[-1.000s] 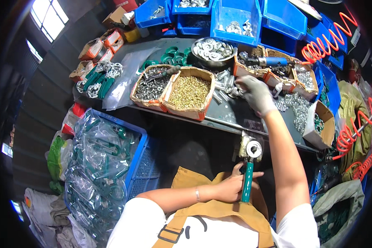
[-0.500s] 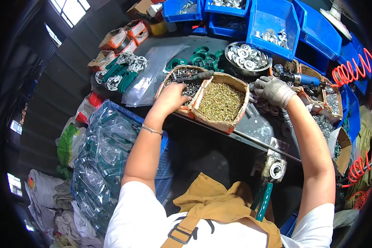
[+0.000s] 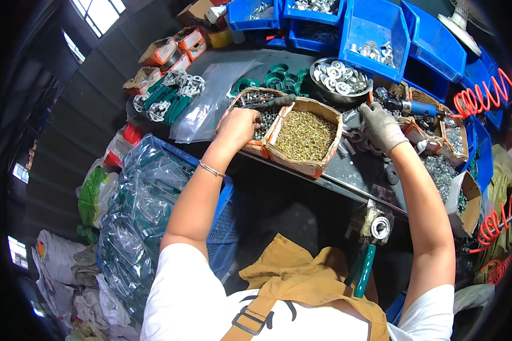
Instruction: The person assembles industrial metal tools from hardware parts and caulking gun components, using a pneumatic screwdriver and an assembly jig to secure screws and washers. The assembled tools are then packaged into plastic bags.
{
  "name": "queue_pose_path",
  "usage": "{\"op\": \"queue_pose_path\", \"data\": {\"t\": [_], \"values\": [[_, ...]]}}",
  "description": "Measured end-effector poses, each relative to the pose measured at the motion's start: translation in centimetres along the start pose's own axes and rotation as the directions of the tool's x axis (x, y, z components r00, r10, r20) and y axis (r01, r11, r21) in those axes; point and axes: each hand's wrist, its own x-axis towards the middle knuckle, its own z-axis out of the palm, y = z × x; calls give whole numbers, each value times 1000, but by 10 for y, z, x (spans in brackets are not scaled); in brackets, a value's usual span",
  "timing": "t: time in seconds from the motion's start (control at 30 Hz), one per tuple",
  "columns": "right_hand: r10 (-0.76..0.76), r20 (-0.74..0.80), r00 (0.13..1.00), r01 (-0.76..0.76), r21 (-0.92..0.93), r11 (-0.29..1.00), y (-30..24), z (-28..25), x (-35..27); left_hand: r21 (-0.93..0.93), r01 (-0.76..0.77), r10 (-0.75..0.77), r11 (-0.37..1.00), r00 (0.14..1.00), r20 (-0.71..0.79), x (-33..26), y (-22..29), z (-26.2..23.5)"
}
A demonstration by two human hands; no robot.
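— Where is the left hand (image 3: pixel 237 126)?

— Bare, fingers curled down into the open cardboard box of grey steel nuts (image 3: pixel 255 116), seemingly gathering some; what it pinches is hidden.

— And the right hand (image 3: pixel 380 126)?

— Gloved in grey, fingers bent over loose dark springs and washers (image 3: pixel 355 143) on the dark workbench (image 3: pixel 347 179), just past the cardboard box of brass screws (image 3: pixel 304 135). Whether it grips anything I cannot tell.

— Why the boxes side by side?

— Probably so both hands can reach them.

Dark workbench (image 3: pixel 358 170): cardboard boxes (image 3: pixel 304 136), metal bowl (image 3: pixel 338 79), plastic sheet (image 3: pixel 210 96).
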Motion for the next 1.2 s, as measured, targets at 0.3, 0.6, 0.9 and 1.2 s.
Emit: {"op": "queue_pose_path", "data": {"t": [0.3,0.6,0.9,1.2], "values": [[115,104,988,-90,-218,972,-11,-2,-6,-189,36,-72,981,979,-188,7,-6,2],[74,218,973,-50,-116,992,-16,-10,-10,-730,204,-290,652,957,8,8,-13,-8],[176,-40,984,-172,89,981,9,6,-23,-989,-79,-38,124,996,-85,-12,107,1],[119,26,993,-119,9,993,7,10,-12,-831,118,441,544,802,402,-95,227,31]]}}
